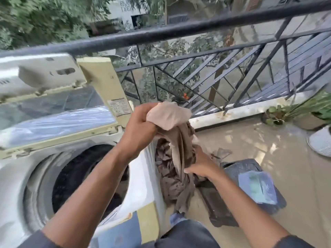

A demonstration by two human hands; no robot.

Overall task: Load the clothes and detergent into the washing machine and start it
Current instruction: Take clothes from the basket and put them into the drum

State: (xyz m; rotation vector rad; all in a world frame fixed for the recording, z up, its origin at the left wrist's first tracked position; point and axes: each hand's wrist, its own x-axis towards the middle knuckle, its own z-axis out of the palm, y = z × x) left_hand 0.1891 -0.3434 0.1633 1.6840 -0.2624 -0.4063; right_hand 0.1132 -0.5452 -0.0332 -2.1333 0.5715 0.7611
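Forearms nearest. Left hand (138, 125) clenched on top of beige garment (176, 149), right hand (201, 164) gripping lower folds, held just right of washing machine (35, 176), beside open drum (86, 179). Risk: dangling tail snagging tub rim, dropping outside.

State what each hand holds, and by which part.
Both grip the beige-brown garment: left hand bunches its top end, right hand its middle.

So you get 2 bare forearms here, no watch or rings showing on the left hand (138, 126) or right hand (201, 166). Dark grey short sleeves (35, 240) sit at the bottom edge, dark grey clothing (186, 235) between them.
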